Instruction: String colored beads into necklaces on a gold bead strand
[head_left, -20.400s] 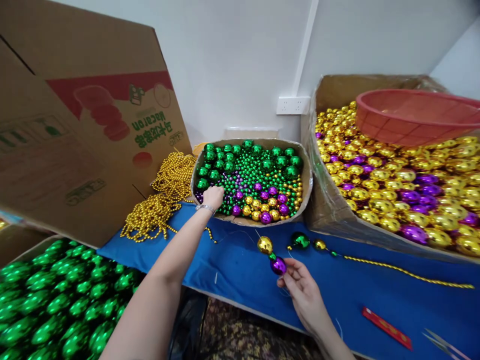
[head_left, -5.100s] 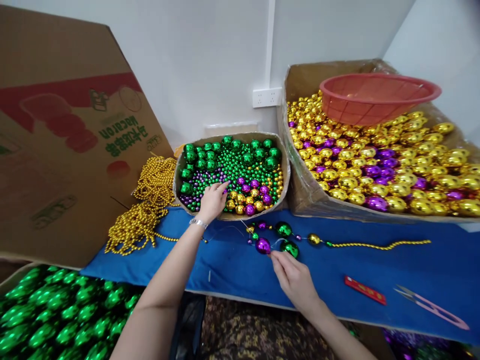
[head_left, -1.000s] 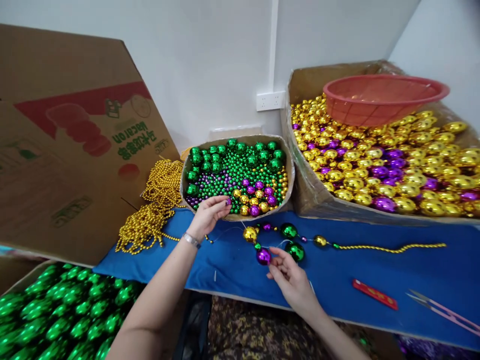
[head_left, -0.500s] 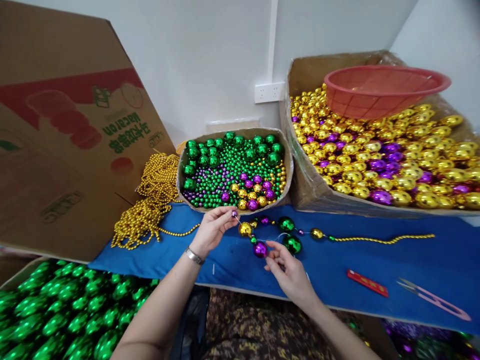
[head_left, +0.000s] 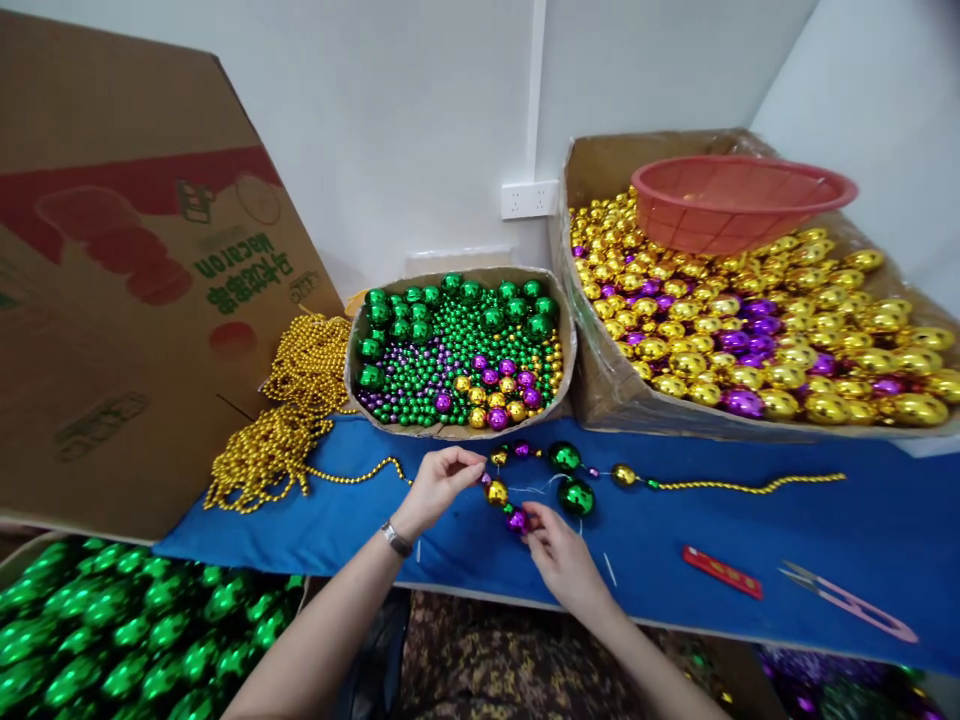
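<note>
A strand of shiny beads lies in a loop on the blue cloth. My left hand (head_left: 444,488) is closed in a pinch at its left end, by a small purple bead (head_left: 486,480); the fingertips partly hide what they grip. Beside that bead follow a gold bead (head_left: 496,492), a small green bead (head_left: 508,509) and a larger purple bead (head_left: 517,521). With its fingertips closed, my right hand (head_left: 559,555) holds the larger purple bead. Behind the hands lie large green beads (head_left: 575,496), another gold bead (head_left: 623,475) and a thin gold bead chain (head_left: 750,487).
A cardboard tray (head_left: 450,432) of mixed beads stands behind. Right of it, a big box (head_left: 637,410) holds gold and purple beads and a red basket (head_left: 742,205). Gold bead chains (head_left: 262,450) lie left. Pink-handled thread snips (head_left: 847,600) and a red packet (head_left: 721,572) lie right.
The small purple bead now sits close to the gold bead, where bare string showed between them before. My right hand has moved slightly lower with the larger purple bead. The view has shifted a little.
</note>
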